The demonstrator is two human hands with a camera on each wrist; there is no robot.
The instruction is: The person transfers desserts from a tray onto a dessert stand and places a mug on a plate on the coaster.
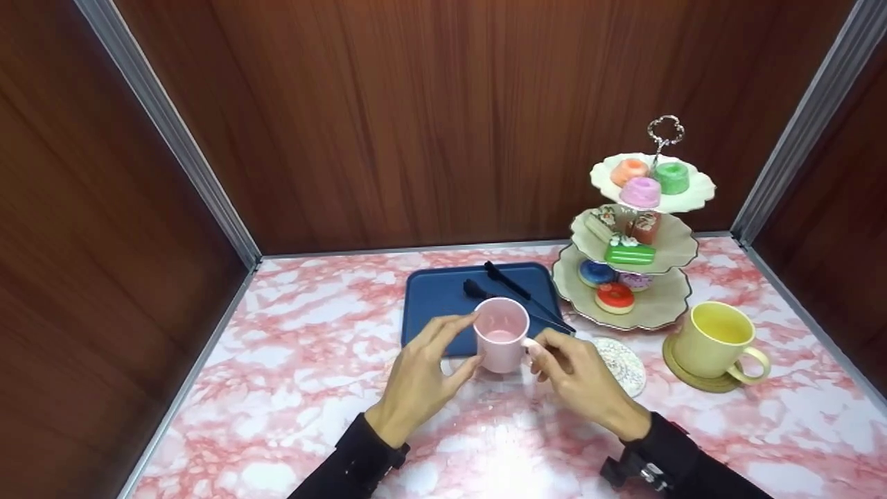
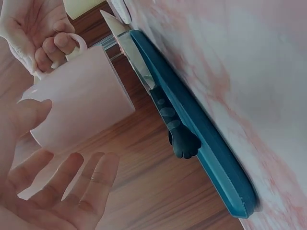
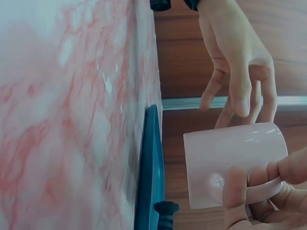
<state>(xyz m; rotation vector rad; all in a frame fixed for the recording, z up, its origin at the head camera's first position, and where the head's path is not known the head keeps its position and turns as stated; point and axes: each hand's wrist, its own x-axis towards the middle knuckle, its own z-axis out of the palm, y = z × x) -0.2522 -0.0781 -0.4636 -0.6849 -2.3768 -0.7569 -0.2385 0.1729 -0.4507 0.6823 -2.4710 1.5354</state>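
A pink mug (image 1: 502, 339) is held up off the table, in front of a blue tray (image 1: 436, 298). The right hand (image 1: 578, 371) grips its handle between thumb and curled fingers, clearly seen in the right wrist view on the mug (image 3: 235, 163). On the other side, the left hand (image 1: 426, 367) has its fingers spread and relaxed beside the mug wall, the fingertips at or very near it. In the left wrist view that left hand (image 2: 62, 191) is not wrapped round the mug (image 2: 84, 100).
Two dark-handled utensils (image 1: 509, 281) lie on the tray. A three-tier stand (image 1: 679, 298) with toy cakes and doughnuts stands at the back right. A whitish round coaster (image 1: 621, 367) lies near the right hand. A yellow mug (image 1: 714, 343) sits on a tan coaster (image 1: 700, 378) farther right.
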